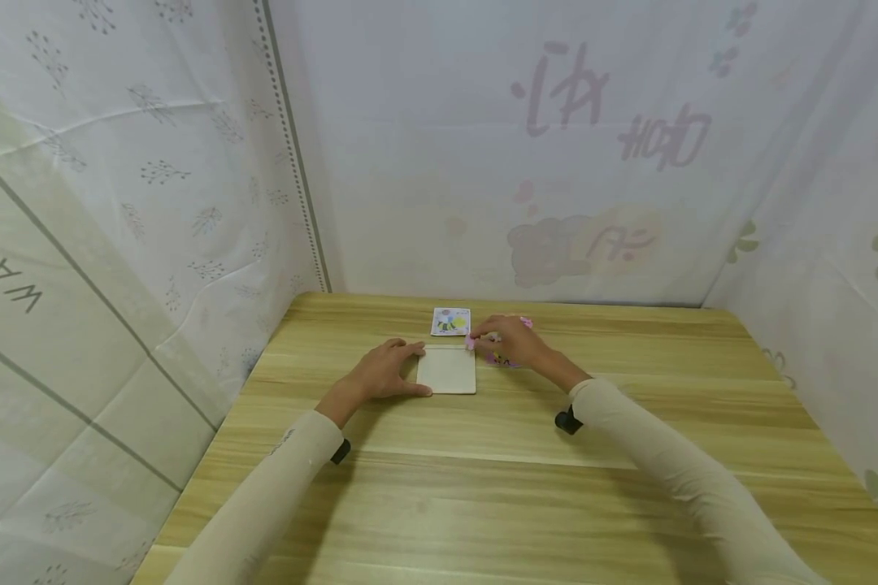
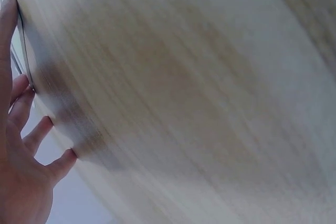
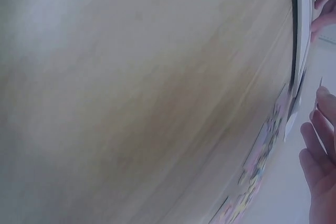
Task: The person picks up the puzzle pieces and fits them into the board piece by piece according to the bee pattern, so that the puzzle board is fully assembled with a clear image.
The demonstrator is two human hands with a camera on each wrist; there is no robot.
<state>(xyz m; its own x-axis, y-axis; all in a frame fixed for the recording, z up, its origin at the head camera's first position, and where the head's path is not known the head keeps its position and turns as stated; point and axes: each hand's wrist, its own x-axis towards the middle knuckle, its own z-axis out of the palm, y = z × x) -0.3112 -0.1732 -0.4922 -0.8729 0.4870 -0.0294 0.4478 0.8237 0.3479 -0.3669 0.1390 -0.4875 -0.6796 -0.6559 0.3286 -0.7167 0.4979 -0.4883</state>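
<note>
A cream square board (image 1: 447, 372) with a raised rim along its top lies flat on the table. My left hand (image 1: 385, 370) rests at its left side, thumb at the lower left corner and fingers at the upper left corner. In the left wrist view the fingers of that hand (image 2: 23, 129) are spread, tips down on the table. Over the board's upper right corner, my right hand (image 1: 510, 339) pinches a small pink jigsaw piece (image 1: 471, 342) between thumb and finger. More colourful jigsaw pieces (image 1: 494, 358) lie beneath and beside it, partly hidden by the hand.
A small picture card (image 1: 450, 322) with a yellow and black striped figure lies behind the board. The wood-grain table (image 1: 424, 504) reaches back to a printed curtain (image 1: 424, 203), which also hangs at both sides.
</note>
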